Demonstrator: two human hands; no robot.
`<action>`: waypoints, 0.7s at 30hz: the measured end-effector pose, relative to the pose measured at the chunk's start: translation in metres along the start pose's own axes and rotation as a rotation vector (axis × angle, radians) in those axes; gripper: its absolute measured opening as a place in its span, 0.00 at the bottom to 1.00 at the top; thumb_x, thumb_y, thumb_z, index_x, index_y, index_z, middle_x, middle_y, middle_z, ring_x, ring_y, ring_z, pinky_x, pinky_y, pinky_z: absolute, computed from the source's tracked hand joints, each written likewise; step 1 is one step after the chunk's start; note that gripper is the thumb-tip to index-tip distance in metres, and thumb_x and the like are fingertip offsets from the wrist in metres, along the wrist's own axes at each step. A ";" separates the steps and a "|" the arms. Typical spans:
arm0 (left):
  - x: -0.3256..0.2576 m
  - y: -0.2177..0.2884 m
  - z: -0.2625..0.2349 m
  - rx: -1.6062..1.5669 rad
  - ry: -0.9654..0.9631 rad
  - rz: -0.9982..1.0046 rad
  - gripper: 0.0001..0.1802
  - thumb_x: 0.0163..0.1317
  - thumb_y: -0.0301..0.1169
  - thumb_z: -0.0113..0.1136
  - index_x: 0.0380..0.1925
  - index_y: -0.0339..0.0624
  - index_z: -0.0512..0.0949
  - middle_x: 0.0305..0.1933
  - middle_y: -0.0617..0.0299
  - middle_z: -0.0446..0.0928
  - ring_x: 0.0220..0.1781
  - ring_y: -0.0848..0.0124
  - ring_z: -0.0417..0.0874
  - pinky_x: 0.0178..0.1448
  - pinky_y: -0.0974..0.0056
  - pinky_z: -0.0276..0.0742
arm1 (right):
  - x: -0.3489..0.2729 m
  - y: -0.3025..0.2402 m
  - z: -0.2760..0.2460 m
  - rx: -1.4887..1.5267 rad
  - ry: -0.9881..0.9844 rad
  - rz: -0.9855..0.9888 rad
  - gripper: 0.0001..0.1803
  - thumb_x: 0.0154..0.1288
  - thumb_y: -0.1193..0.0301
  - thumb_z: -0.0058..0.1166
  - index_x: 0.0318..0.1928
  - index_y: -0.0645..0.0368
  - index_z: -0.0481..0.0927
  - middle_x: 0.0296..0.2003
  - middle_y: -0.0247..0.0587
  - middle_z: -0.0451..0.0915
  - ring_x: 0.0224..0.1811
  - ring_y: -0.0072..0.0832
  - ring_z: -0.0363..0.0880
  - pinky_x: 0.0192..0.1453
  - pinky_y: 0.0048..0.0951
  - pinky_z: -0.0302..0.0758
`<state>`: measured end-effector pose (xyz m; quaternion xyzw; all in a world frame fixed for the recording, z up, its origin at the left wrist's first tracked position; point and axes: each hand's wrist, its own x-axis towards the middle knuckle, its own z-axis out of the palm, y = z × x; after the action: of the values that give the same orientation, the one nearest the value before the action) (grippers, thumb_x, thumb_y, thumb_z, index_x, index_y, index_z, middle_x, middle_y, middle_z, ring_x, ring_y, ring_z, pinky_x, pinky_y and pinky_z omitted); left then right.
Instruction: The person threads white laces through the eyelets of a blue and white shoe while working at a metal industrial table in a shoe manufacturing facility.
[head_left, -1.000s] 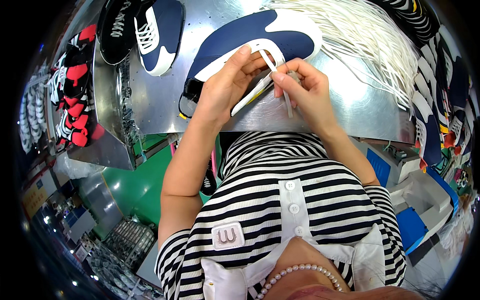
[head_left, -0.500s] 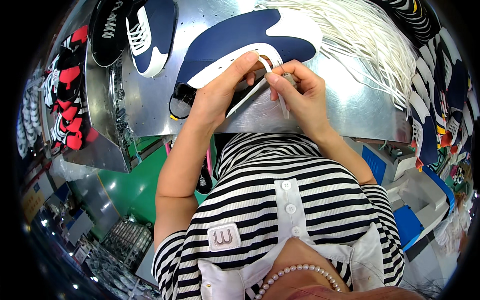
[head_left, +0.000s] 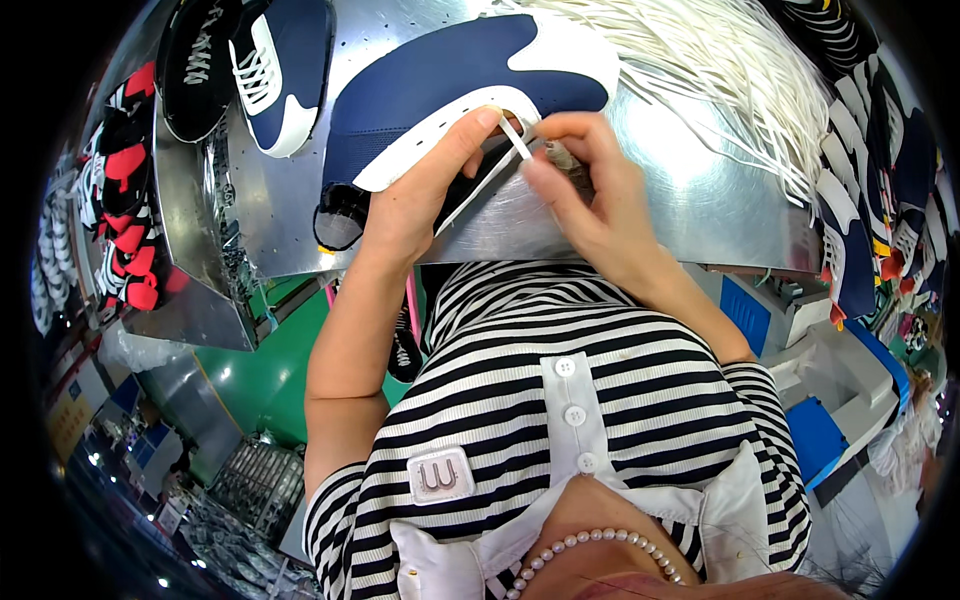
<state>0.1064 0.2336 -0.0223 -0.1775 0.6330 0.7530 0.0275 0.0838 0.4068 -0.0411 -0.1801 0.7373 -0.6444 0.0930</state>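
A navy and white shoe upper (head_left: 430, 85) lies on its side on the metal table (head_left: 690, 215). My left hand (head_left: 410, 200) is closed on its white eyelet edge, with the thumb on top and the other fingers partly hidden beneath. From the eyelet edge a white shoelace (head_left: 515, 138) runs straight to my right hand (head_left: 605, 205), which pinches it between thumb and forefinger. A grey-brown, wrapped-looking piece (head_left: 568, 165) also sits inside the right hand; its kind is unclear. Another length of lace hangs below the upper toward the table's near edge.
A large heap of white laces (head_left: 700, 70) covers the table's far right. A laced navy and white upper (head_left: 285, 80) and a black one (head_left: 198, 70) lie at far left. Red and black uppers (head_left: 130, 200) hang at left; several navy and white ones (head_left: 850, 240) at right.
The lace between my hands has gone from a curved loop to a straight, taut length. My right hand has turned, and the thin metal tip seen earlier at the eyelets no longer shows there.
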 end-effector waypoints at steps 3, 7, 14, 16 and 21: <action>-0.003 0.004 0.002 0.122 -0.006 0.017 0.05 0.63 0.30 0.65 0.33 0.41 0.83 0.27 0.70 0.77 0.26 0.82 0.72 0.31 0.74 0.66 | 0.003 -0.014 -0.010 -0.114 0.031 -0.103 0.06 0.70 0.74 0.54 0.43 0.61 0.74 0.27 0.44 0.82 0.29 0.37 0.84 0.33 0.31 0.77; -0.007 0.005 0.005 0.170 0.016 0.004 0.09 0.64 0.33 0.65 0.37 0.39 0.85 0.31 0.71 0.81 0.30 0.83 0.77 0.34 0.76 0.71 | 0.015 -0.019 -0.016 -0.226 -0.054 -0.104 0.06 0.67 0.74 0.56 0.42 0.62 0.75 0.30 0.47 0.84 0.30 0.41 0.84 0.32 0.33 0.77; -0.016 0.001 0.013 0.451 0.089 0.248 0.08 0.64 0.29 0.64 0.40 0.36 0.85 0.36 0.64 0.84 0.36 0.75 0.84 0.42 0.71 0.79 | 0.022 -0.024 -0.017 -0.568 -0.111 -0.109 0.07 0.69 0.70 0.52 0.38 0.61 0.73 0.24 0.43 0.82 0.24 0.40 0.82 0.27 0.37 0.75; -0.004 -0.009 0.011 0.913 0.126 0.859 0.09 0.64 0.28 0.63 0.42 0.37 0.84 0.36 0.59 0.84 0.35 0.69 0.86 0.42 0.68 0.79 | 0.026 -0.028 -0.013 -0.681 -0.126 -0.149 0.07 0.67 0.71 0.52 0.37 0.61 0.72 0.22 0.43 0.81 0.24 0.40 0.82 0.26 0.38 0.74; -0.006 -0.011 0.003 1.003 0.067 0.797 0.11 0.65 0.29 0.60 0.44 0.35 0.82 0.40 0.56 0.85 0.39 0.63 0.86 0.43 0.64 0.79 | 0.044 -0.016 0.002 -0.811 -0.182 -0.377 0.08 0.57 0.75 0.56 0.36 0.63 0.72 0.23 0.47 0.81 0.28 0.45 0.83 0.32 0.41 0.78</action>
<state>0.1145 0.2402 -0.0299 0.0823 0.9263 0.3118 -0.1948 0.0468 0.3863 -0.0216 -0.3889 0.8732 -0.2909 -0.0395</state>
